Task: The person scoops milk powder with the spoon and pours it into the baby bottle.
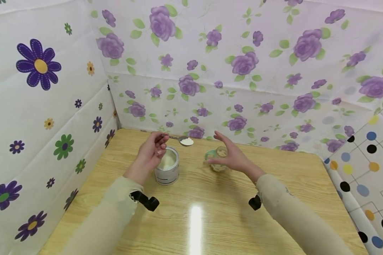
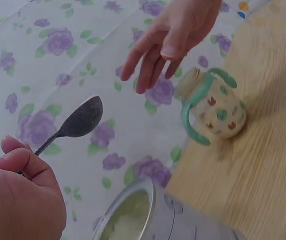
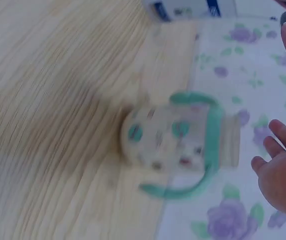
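Note:
My left hand (image 1: 150, 151) pinches the handle of a metal spoon (image 2: 83, 119), whose bowl carries white powder (image 1: 187, 141). The spoon is held in the air above and behind an open can (image 1: 167, 175), which has pale powder inside. To the right stands a baby bottle (image 3: 163, 137) with two green handles, lidless and printed with small coloured pictures. My right hand (image 1: 233, 156), fingers spread and thumb apart, hovers by the bottle's mouth and holds nothing. In the left wrist view, the right hand (image 2: 183, 30) shows above the bottle's neck.
Can and bottle stand near the back of a wooden table (image 1: 166, 219). Flowered cloth (image 1: 210, 60) hangs just behind its rear edge, with more printed cloth (image 1: 41, 117) at the left and dotted cloth (image 1: 364, 177) at the right.

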Motion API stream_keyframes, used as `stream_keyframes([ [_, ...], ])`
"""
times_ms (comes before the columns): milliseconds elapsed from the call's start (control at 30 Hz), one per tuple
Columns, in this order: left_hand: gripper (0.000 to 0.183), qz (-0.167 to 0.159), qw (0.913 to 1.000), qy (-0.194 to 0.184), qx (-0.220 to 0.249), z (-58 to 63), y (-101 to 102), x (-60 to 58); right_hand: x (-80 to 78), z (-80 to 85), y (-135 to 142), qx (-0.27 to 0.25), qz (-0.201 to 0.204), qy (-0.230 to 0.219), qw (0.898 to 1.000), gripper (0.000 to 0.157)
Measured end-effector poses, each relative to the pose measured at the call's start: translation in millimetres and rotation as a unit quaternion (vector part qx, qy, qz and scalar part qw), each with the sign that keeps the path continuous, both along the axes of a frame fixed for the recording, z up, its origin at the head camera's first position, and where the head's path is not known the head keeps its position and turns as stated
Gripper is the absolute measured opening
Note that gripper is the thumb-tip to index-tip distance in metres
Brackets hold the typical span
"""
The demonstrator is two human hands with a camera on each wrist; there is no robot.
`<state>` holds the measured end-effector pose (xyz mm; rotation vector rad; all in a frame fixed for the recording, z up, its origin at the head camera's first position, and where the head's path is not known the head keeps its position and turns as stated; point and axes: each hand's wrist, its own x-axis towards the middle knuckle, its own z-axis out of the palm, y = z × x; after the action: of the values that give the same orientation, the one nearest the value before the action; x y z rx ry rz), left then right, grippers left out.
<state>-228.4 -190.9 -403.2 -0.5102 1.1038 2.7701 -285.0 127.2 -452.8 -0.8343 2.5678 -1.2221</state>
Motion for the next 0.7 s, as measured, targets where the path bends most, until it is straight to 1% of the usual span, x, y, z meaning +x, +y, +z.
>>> stream_keyframes([
  [133,0.029,-0.002,1.0000,0.004,0.000,1.8,26,-7.8,-5.1,-12.5,20,-0.004,-0.023,-0.009,1.000,0.111],
  [233,0.027,-0.007,1.0000,0.004,-0.002,1.2,42,-13.7,-8.6,-21.9,29,-0.008,-0.034,-0.018,0.999,0.110],
  [467,0.021,-0.016,0.9999,0.001,0.003,-5.4,71,-27.1,-13.0,-37.8,38,-0.021,-0.045,-0.045,0.998,0.108],
  [600,0.018,-0.026,0.9997,-0.005,0.002,-10.7,88,-33.6,-13.3,-44.9,44,-0.034,-0.051,-0.072,0.996,0.106],
  [700,0.017,-0.030,0.9995,-0.011,-0.001,-14.6,96,-37.6,-14.7,-50.5,42,-0.047,-0.055,-0.094,0.993,0.105],
])
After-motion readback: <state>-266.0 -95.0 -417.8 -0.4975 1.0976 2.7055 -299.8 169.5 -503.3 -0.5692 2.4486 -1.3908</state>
